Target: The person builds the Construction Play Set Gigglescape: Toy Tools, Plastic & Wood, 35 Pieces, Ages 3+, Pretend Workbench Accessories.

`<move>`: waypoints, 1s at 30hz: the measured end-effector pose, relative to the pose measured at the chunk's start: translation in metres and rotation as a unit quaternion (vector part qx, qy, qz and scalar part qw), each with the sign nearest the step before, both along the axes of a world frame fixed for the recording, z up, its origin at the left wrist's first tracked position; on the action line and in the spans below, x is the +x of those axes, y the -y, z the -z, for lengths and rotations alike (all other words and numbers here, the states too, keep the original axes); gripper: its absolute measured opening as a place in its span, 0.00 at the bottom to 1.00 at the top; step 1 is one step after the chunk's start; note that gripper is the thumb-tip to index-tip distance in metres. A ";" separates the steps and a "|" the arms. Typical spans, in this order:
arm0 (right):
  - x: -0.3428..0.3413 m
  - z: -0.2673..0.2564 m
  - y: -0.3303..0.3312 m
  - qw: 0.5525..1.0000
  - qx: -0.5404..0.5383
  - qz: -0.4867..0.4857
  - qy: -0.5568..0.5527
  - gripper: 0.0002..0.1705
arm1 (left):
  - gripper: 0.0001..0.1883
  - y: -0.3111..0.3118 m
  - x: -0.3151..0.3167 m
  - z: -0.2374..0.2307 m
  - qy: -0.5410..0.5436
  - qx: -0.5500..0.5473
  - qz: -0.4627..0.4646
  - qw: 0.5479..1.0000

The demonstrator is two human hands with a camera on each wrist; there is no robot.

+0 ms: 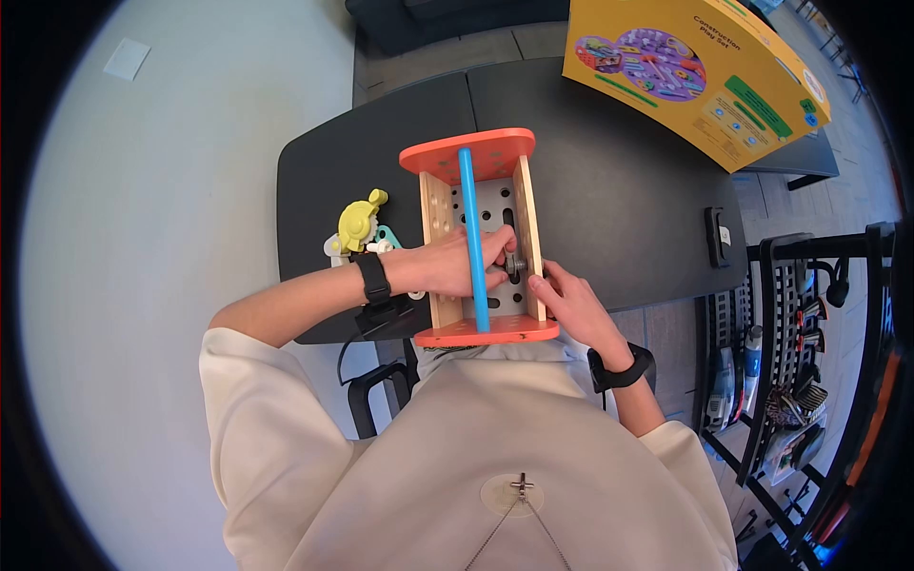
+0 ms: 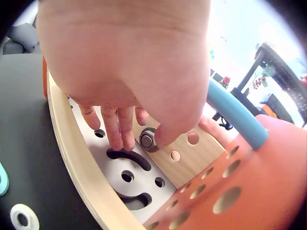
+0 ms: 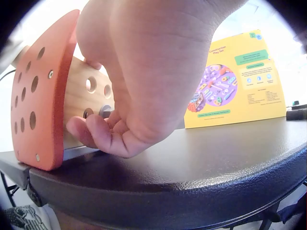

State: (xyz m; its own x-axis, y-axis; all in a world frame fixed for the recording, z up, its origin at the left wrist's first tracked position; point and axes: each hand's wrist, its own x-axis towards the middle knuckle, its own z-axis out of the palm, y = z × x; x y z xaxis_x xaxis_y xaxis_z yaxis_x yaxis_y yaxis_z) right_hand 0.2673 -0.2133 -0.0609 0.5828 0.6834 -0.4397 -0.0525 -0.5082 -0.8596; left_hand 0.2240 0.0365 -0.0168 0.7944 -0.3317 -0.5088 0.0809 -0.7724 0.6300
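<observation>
A toy toolbox with orange ends, wooden side walls and a blue bar stands on the table. My left hand reaches under the bar into it; thumb and a finger pinch a grey nut against the inner face of the right wall. Outside that wall, my right hand has its fingers curled round a grey bolt, partly hidden by them. In the right wrist view the right hand covers much of the holed wall.
Left of the box on the black table lie a yellow toy piece, a teal piece and white pieces. A yellow carton stands at the back right, a small black object at the right edge. A rack stands beyond.
</observation>
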 end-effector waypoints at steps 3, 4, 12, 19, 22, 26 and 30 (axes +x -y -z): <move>0.000 -0.001 0.000 1.000 0.002 0.001 -0.001 0.45 | 0.23 -0.002 -0.001 0.004 0.013 -0.008 -0.009 1.000; 0.000 -0.001 0.000 1.000 0.002 0.001 -0.001 0.45 | 0.24 -0.003 -0.002 0.008 0.031 0.002 0.010 0.999; 0.001 0.000 0.001 1.000 0.002 -0.001 0.001 0.46 | 0.28 0.001 0.003 -0.001 -0.002 0.001 0.035 0.999; 0.001 -0.001 0.001 1.000 0.003 -0.002 0.008 0.46 | 0.29 -0.004 -0.004 0.018 0.067 0.020 0.088 0.994; 0.001 -0.001 0.000 1.000 0.002 -0.004 0.002 0.46 | 0.28 -0.002 -0.001 0.010 0.043 -0.011 0.055 0.997; 0.002 -0.002 0.001 1.000 -0.001 -0.005 -0.001 0.45 | 0.28 -0.005 -0.007 0.023 0.078 -0.033 0.037 0.996; 0.001 0.000 0.001 1.000 0.002 -0.004 0.002 0.45 | 0.29 -0.010 -0.007 0.032 0.133 -0.020 0.099 0.986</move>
State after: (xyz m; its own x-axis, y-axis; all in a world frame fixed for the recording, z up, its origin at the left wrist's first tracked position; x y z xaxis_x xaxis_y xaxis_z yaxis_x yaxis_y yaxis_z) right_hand 0.2687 -0.2138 -0.0614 0.5799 0.6894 -0.4341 -0.0448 -0.5050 -0.8619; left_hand 0.2171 0.0467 -0.0488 0.8156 -0.5096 -0.2740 -0.2420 -0.7306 0.6385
